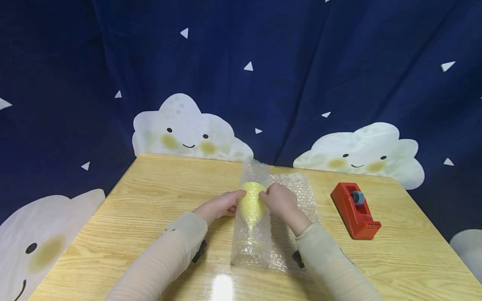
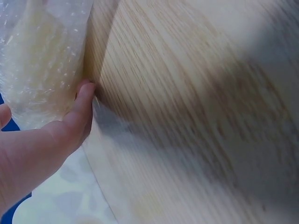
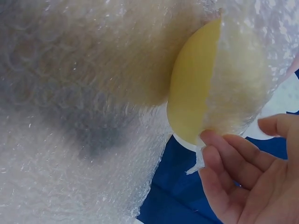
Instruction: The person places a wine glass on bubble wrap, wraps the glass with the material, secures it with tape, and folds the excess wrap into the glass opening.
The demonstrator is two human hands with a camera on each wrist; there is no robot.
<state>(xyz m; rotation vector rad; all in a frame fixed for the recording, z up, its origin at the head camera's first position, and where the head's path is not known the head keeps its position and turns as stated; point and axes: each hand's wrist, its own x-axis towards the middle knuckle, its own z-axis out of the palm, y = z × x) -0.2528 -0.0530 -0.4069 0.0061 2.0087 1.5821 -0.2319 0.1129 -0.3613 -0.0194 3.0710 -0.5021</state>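
Note:
A yellow goblet [image 1: 251,205] lies inside a roll of clear bubble wrap [image 1: 242,255], its bowl towards the back and its narrow stem towards the front. In the right wrist view, part of the yellow bowl [image 3: 192,88] shows bare beside the edge of the wrap. From the left side my left hand [image 1: 223,204] holds the roll at the bowl, thumb on top and fingers along the side. Over on the right, my right hand [image 1: 281,201] grips the wrap near the bowl, with curled fingertips [image 3: 211,140] at the sheet's edge.
The unrolled part of the bubble wrap [image 1: 301,188] lies flat to the right, under my right forearm. A red tape dispenser [image 1: 355,211] with a roll of tape stands further right on the wooden table [image 1: 169,175]. Behind the table hangs a dark blue cloth [image 1: 211,62] with clouds.

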